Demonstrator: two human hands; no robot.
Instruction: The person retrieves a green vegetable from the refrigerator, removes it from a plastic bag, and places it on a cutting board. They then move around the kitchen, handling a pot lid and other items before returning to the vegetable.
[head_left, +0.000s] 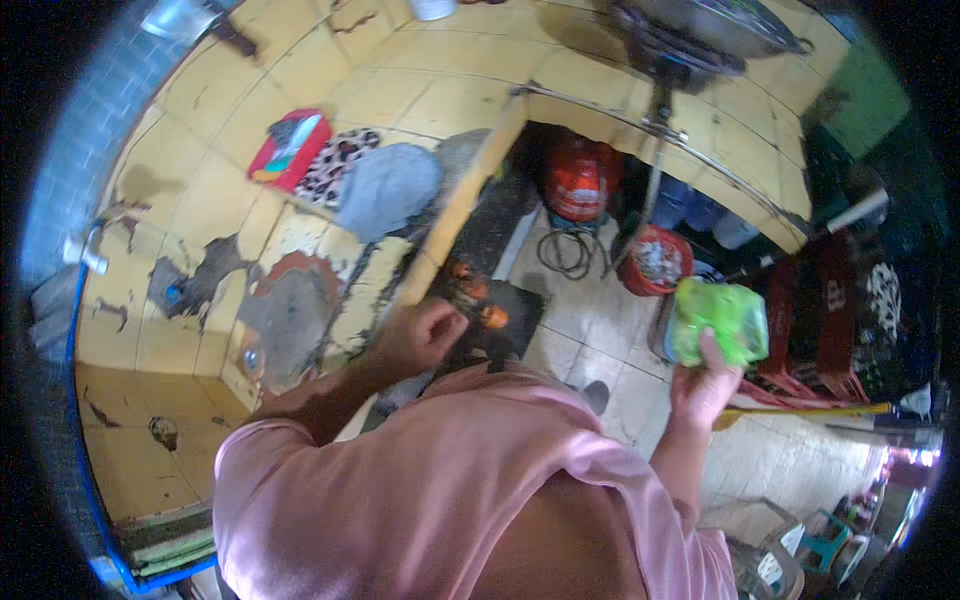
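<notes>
My left hand (pixel 436 332) is curled into a loose fist in front of my body, with nothing visible in it. Below it, a dark mat (pixel 520 312) lies on the floor, and orange objects (pixel 485 305), too blurred to name, are on or over it. Out to the right, my right hand (pixel 703 388) grips a bright green plastic packet (pixel 718 318). My thumb lies across the packet's near side, while the other fingers are mostly hidden behind it. A paler, see-through edge shows along the packet's right side; its contents cannot be made out.
A red tank (pixel 582 180) and a red bucket (pixel 656 262) stand under the yellow tiled counter (pixel 440 95). A metal pipe (pixel 735 178) runs along its edge. A large wok (pixel 710 35) sits above. A red basket (pixel 290 150) and grey cloth (pixel 392 188) lie left. Red crates (pixel 835 325) stand right.
</notes>
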